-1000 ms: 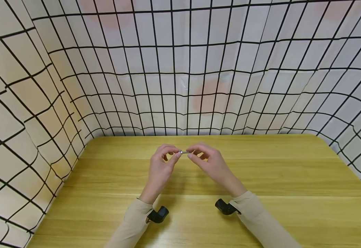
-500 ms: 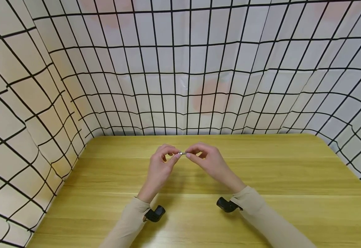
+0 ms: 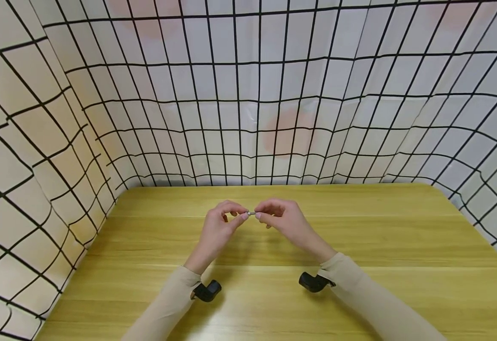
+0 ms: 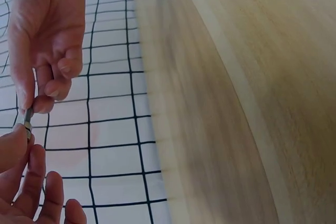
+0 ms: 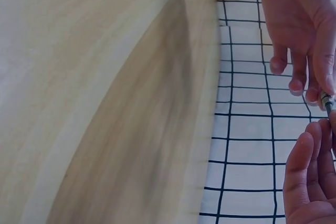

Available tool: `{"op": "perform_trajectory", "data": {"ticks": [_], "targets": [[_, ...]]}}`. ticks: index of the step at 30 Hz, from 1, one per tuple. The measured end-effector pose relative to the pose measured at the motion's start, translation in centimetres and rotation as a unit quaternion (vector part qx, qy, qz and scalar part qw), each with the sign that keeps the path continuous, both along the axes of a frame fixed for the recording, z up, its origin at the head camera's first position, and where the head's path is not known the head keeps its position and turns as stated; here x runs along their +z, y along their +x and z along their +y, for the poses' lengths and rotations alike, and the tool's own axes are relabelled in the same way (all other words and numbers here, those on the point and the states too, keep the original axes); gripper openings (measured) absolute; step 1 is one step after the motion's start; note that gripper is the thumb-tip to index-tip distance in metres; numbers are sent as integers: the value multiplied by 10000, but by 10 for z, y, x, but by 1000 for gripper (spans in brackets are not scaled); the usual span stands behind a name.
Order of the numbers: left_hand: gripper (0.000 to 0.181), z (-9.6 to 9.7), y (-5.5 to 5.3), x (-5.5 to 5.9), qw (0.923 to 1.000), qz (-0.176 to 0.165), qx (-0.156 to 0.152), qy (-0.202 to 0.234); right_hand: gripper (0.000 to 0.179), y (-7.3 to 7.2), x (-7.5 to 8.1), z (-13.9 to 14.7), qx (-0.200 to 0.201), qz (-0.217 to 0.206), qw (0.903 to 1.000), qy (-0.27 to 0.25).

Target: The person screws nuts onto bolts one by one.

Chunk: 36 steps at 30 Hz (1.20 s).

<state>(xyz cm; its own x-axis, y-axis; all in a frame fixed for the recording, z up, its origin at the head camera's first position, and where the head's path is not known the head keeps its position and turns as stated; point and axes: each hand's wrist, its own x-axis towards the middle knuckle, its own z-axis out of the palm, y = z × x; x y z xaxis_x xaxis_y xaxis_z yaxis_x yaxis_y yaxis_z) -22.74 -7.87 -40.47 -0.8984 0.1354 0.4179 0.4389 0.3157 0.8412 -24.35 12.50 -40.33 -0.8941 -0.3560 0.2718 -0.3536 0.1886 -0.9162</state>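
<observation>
A small metal bolt (image 3: 252, 213) is held level between both hands over the far half of the table. Thumb and fingertips of my left hand (image 3: 219, 226) pinch it at its left end, where a nut (image 5: 326, 98) shows as a wider, shiny band. From the other side my right hand (image 3: 290, 223) pinches the slim shank. A short stretch of thread appears between the two hands in the right wrist view. The fingertips hide both ends of the bolt. In the left wrist view the other fingers of both hands are loosely bent, away from the metal.
The wooden table (image 3: 248, 303) spreads beneath both forearms. White sheeting with a black grid (image 3: 214, 113) stands behind its far edge and along the sides. A black wrist camera (image 3: 207, 291) sits at the left sleeve, another black camera (image 3: 313, 282) at the right.
The right fingertips have come closer to the left ones, so less of the shank shows between them. Both hands have dropped slightly in view, and the left forearm has shifted left.
</observation>
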Motion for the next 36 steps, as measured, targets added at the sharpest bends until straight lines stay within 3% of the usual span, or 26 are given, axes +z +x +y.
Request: {"op": "perform_trajectory", "data": {"ticks": [14,22,36], "targets": [[4,0,-11,-6,9964,-695,-219,-432,14,-4,-8,4,82,-421,9990,162],[4,1,-17,-14,9936,-887,-328,-623,15,-10,-17,7,83,-778,9966,271],[5,8,-19,-25,9854,-1216,-317,-1150,14,-18,-32,11,178,-1029,9918,741]]}}
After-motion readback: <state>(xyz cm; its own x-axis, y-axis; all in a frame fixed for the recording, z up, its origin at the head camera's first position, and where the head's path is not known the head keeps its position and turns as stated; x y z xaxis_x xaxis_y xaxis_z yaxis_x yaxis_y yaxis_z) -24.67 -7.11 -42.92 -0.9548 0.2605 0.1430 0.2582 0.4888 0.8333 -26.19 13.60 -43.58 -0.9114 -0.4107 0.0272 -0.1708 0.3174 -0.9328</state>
